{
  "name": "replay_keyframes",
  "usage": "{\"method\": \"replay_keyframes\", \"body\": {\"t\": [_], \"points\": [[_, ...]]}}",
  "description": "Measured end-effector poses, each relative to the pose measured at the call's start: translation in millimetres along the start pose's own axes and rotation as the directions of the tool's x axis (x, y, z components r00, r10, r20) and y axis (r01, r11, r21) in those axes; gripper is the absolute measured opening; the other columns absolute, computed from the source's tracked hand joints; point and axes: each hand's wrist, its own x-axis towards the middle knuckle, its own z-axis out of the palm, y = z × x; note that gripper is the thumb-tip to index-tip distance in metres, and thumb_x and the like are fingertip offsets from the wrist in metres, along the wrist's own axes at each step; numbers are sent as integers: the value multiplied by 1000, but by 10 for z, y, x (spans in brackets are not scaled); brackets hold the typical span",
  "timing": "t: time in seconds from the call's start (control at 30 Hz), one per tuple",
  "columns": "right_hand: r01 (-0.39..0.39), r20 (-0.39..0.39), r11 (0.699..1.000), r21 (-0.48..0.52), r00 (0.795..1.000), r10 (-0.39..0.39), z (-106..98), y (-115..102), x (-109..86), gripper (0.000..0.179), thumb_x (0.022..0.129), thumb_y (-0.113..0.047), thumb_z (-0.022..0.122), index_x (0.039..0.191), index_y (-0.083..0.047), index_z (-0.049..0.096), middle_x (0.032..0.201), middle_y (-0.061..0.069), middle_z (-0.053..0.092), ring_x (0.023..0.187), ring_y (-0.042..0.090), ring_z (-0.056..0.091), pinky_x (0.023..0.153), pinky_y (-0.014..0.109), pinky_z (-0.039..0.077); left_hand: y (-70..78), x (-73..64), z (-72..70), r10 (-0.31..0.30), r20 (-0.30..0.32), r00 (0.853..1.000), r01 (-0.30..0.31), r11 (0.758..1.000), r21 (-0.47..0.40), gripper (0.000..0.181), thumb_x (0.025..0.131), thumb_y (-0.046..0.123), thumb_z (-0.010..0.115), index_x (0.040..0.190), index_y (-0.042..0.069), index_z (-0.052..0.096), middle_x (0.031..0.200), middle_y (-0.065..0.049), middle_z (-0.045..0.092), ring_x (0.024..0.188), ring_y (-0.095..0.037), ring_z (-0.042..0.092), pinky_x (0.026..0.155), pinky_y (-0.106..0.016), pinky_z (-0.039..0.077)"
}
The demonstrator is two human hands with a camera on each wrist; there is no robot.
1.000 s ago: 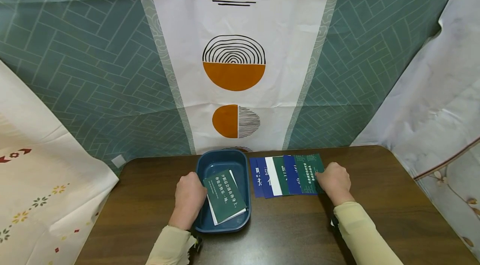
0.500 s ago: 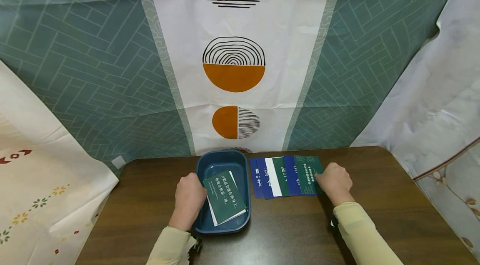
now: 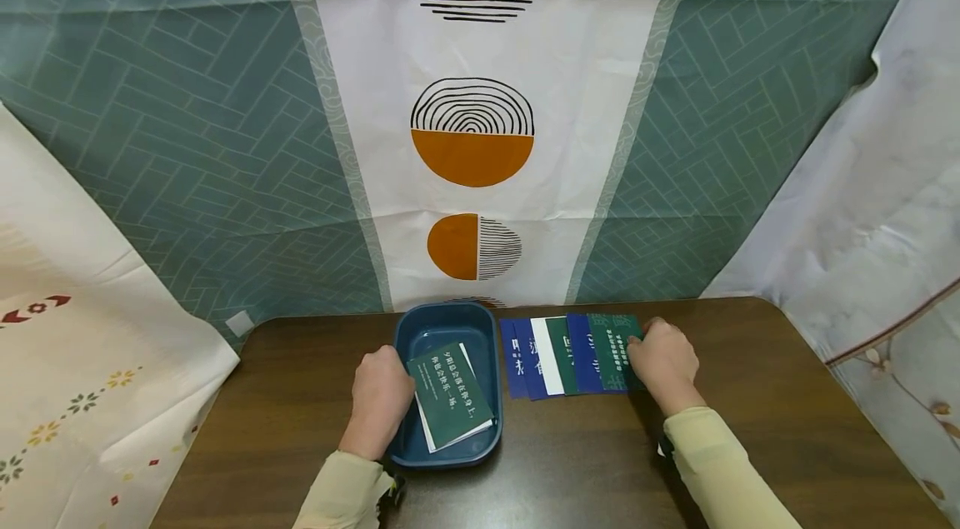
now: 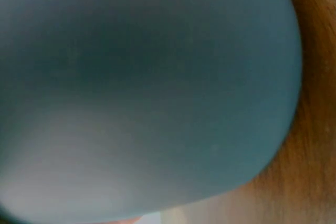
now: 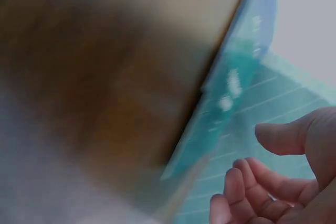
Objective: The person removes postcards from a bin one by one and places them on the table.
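A blue plastic tray (image 3: 431, 314) stands on the table. My left hand (image 3: 381, 396) grips its left rim with curled fingers. The tray's outer side (image 4: 157, 87) fills most of the left wrist view, which does not show those fingers. Inside the tray lies a green card (image 3: 450, 396) with white writing, over white-edged ones. To the right, several overlapping blue, white and green cards form a row. My right hand (image 3: 663, 364) is at the green end card (image 3: 611, 354), covering its right edge. In the right wrist view, thumb and bent fingers (image 5: 234, 184) stand apart beside that card (image 5: 226, 100).
The brown wooden table (image 3: 570, 462) has rounded far corners. Behind it hangs a patterned teal and white cloth (image 3: 480, 179). A floral cloth (image 3: 97, 346) drapes at the left and a pale one (image 3: 885, 246) at the right.
My right hand has shifted slightly left, further over the end card's edge. The left hand stays on the tray. The head view has tilted a little.
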Motion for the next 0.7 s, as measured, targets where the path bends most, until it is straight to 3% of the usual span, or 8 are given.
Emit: {"method": "replay_keyframes", "body": {"t": [0.07, 0.17, 0.4, 0.53, 0.7], "points": [[54, -73, 998, 33, 996, -51, -16, -86, -28, 37, 84, -29, 60, 110, -2, 61, 102, 21, 64, 81, 38, 62, 54, 46, 47, 10, 2, -1, 5, -5, 1000, -5, 1000, 3, 16, 77, 0, 59, 87, -12, 64, 69, -20, 64, 46, -17, 54, 39, -29, 44], [143, -150, 987, 71, 980, -131, -49, -266, -88, 34, 83, -29, 63, 107, -5, 64, 96, 16, 65, 78, 33, 62, 55, 45, 47, 15, 7, -1, 15, -18, 1000, -15, 1000, 12, 15, 77, 0, 60, 86, -12, 64, 68, -20, 64, 46, -17, 55, 39, -30, 45], [333, -271, 934, 131, 918, -289, -18, -762, -280, 29, 81, -29, 68, 101, -8, 67, 93, 8, 68, 81, 24, 63, 62, 41, 50, 19, 21, -1, 12, -10, 1000, -12, 1000, 14, 16, 77, 1, 61, 86, -11, 64, 69, -20, 64, 47, -17, 55, 39, -31, 46], [416, -296, 897, 150, 884, -361, 64, -1056, -437, 27, 80, -27, 70, 101, -10, 67, 96, 6, 68, 88, 24, 63, 67, 41, 52, 17, 20, 4, 6, -9, 1000, -6, 1000, 16, 17, 78, 2, 60, 87, -11, 65, 72, -21, 65, 48, -17, 56, 40, -30, 46], [475, -260, 865, 162, 866, -426, 151, -1400, -659, 27, 79, -28, 71, 101, -12, 67, 99, 3, 67, 93, 22, 62, 76, 40, 52, 18, 3, 12, -4, 0, 1000, 4, 1000, 6, 17, 78, 2, 60, 87, -11, 65, 71, -21, 65, 48, -17, 56, 40, -30, 45]]}}
